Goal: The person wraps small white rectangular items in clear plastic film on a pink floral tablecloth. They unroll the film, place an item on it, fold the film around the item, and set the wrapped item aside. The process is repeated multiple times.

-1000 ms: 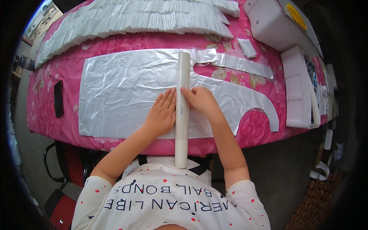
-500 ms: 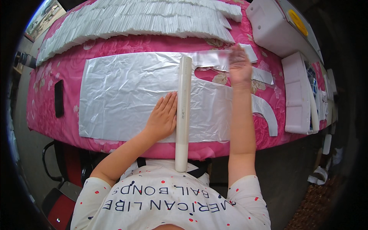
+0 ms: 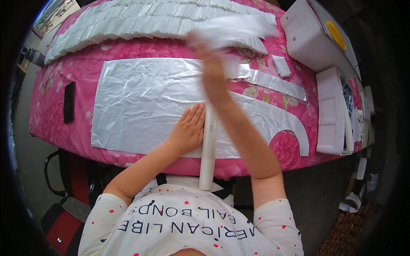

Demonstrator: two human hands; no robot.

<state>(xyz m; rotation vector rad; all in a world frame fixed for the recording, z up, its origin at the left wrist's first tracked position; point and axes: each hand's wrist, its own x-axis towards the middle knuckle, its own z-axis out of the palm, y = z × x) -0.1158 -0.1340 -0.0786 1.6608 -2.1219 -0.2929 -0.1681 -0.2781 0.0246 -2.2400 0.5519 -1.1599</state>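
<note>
A silvery-white vest-style plastic bag [image 3: 136,102] lies spread across the table, its curved handle strips toward the right. My left hand [image 3: 190,130] rests flat on it, fingers stretched and close together, against a long white tube [image 3: 208,149]. That tube lies crosswise over the bag and sticks out past the table's near edge. My right hand [image 3: 204,49] is raised over the far side of the bag, smeared by motion. A blurred strip of thin white plastic [image 3: 243,30] trails from it to the right; the fingers' exact grip is hidden by the blur.
Rows of folded white bags [image 3: 128,21] line the table's far side. A black phone [image 3: 68,102] lies at the left, a small folded white packet [image 3: 281,66] at the right. White foam boxes [image 3: 331,111] stand along the right edge. Chairs [image 3: 64,230] are at lower left.
My right hand has swung leftward from the bag's far right, with thin white plastic trailing. My left hand stays by the tube. The folded packet and right-hand strips show more fully.
</note>
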